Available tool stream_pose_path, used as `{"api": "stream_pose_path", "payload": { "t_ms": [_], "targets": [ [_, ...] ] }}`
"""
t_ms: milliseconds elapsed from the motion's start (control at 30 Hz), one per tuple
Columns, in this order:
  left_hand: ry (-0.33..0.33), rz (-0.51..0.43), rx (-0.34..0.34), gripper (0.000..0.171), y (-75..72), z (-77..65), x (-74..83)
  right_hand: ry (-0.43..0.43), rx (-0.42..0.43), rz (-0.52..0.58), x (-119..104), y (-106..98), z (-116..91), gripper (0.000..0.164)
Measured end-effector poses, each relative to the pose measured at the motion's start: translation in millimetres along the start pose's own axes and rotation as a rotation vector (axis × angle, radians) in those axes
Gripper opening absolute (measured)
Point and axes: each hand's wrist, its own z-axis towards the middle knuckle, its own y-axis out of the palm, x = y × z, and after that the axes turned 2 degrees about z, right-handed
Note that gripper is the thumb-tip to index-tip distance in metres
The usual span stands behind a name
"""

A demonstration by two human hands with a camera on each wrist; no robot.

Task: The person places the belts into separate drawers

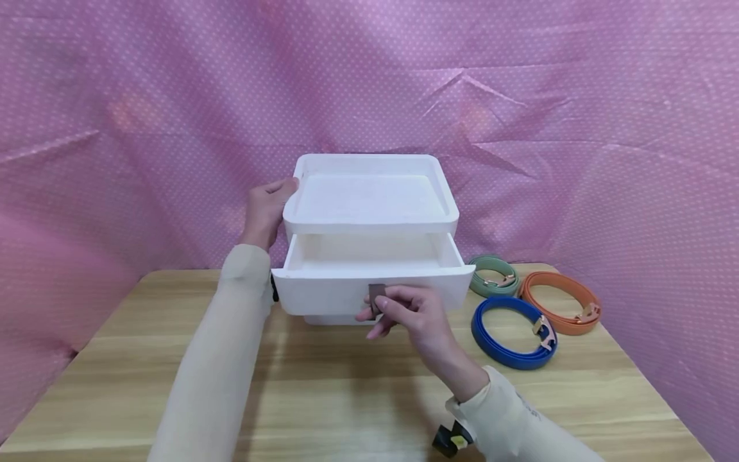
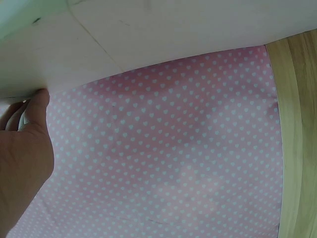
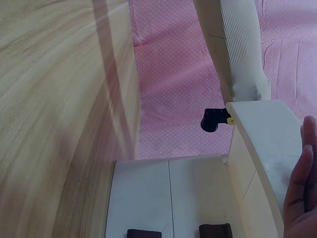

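A white drawer cabinet [image 1: 369,197] with a recessed, rimmed top stands on the table. Its upper drawer [image 1: 323,294] is pulled out, and the part of its inside that shows holds nothing. At the drawer's front, my right hand [image 1: 418,314] pinches the brown pull tab [image 1: 376,290] between thumb and fingers. My left hand [image 1: 268,208] grips the cabinet's upper left side, with the thumb near the rim; in the left wrist view the hand [image 2: 25,144] reaches round the cabinet's edge, its fingertips partly hidden. Two dark pull tabs [image 3: 215,230] show on the lower fronts in the right wrist view.
To the right of the cabinet lie three coiled belts: a green belt [image 1: 482,285], an orange belt [image 1: 568,327] and a blue belt [image 1: 499,353]. The wooden table [image 1: 323,398] meets a pink polka-dot cloth [image 1: 369,77] behind and at the sides.
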Motion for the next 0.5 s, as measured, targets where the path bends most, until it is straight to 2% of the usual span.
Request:
{"api": "stream_pose_path", "payload": {
  "t_ms": [233, 500],
  "targets": [
    [-0.024, 0.016, -0.004, 0.055, 0.0, -0.3, -0.6, -0.007, 0.001, -0.007, 1.6, 0.9, -1.0, 0.023],
    [-0.006, 0.005, 0.014, 0.054, 1.1, 0.8, -0.1, 0.001, 0.0, -0.013, -0.2, 1.0, -0.5, 0.024]
  ]
}}
